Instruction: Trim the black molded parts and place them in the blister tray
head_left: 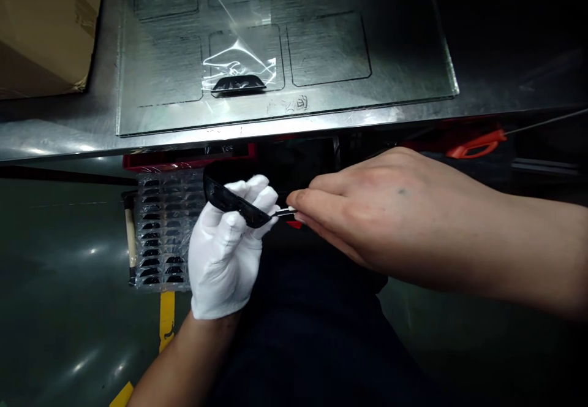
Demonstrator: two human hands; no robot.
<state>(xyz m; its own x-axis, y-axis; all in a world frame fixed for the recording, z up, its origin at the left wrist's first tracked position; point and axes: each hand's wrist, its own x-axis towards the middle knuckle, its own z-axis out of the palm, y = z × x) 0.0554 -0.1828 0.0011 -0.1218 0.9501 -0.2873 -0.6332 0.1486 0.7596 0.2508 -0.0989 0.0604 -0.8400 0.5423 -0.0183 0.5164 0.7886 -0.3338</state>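
Observation:
My left hand [225, 254], in a white glove, grips a curved glossy black plastic part [229, 201] below the table edge. My bare right hand [367, 211] pinches a small tool with a metal tip and red body [289, 214] against the right end of that part. Both hands meet above my lap. On the metal table plate [390, 70], a similar black part [239, 83] lies inside a clear plastic bag [239, 57].
A clear tray stack [163, 229] with several black parts stands on the floor at left, a wooden-handled tool [131, 241] beside it. A cardboard box [46, 27] sits at top left. An orange-handled tool [478, 144] lies under the table edge. Yellow floor marking [166, 315] below.

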